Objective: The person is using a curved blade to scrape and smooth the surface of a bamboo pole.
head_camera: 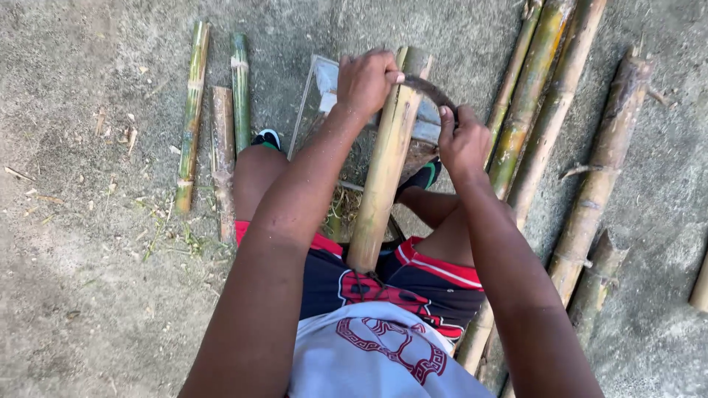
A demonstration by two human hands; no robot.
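Bamboo, pale and yellowish, sits right between your knees: a thick bamboo pole (383,166) slanting up and away from your lap, its near end tucked against your dark shorts with red trim (413,284). Your left hand (365,79) is wrapped tight around one end of a curved dark blade (431,92), knuckles up, right at the pole's far end. Your right hand (463,141) is clamped on the blade's other end, just to the right of the pole, fingers curled shut around it. The blade arcs between the two hands and lies across the top of the pole, touching it.

Under the pole's far end lies what looks like a clear plastic sheet or bag (324,92), though the arms hide most of it. Your shoes, black with green, peek out on either side: one (267,138) left of the pole, one (424,175) right of it.

Off to your left, three short bamboo pieces (193,110) lie side by side on the concrete floor (81,280), well apart from your hands. To your right, a bundle of long bamboo stalks (549,118) runs diagonally, greenish and brown, with a rougher, knotted one (601,173) at the outer edge. Dry shavings and bits of leaf litter the ground near your left leg.
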